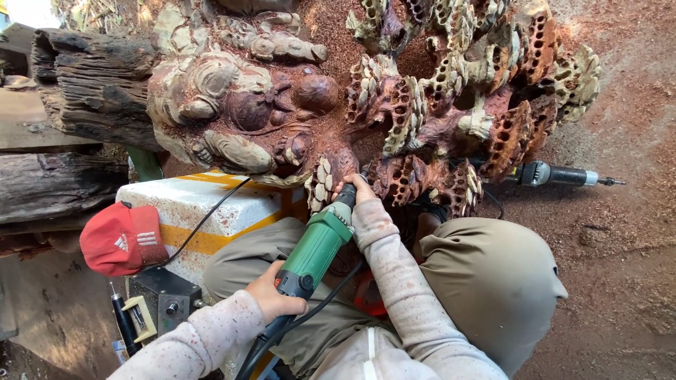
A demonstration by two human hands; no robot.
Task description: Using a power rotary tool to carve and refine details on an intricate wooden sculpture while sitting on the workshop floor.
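Head view looks down at a person who sits on the ground before a large wood carving [338, 91] with lotus pods and round figures, reddish brown with pale parts. Both hands hold a green power grinder [315, 248]. Left hand [273, 295] grips the rear of the green body, its fingers wrapped tight around it, just where the black cable [282, 331] leaves the tool. Right hand [358, 190] is at the front of the tool, its fingers closed around the black nose. The tip of the grinder touches the lower edge of the carving, between a pale scaled part and a dark pod with holes.

On the ground at the right, near the carving, lies a second power tool [560, 175], black and silver. At the left a red cap [121, 238] rests beside a white and yellow block [204, 211]. Red sawdust [620, 211] covers the ground around the work.
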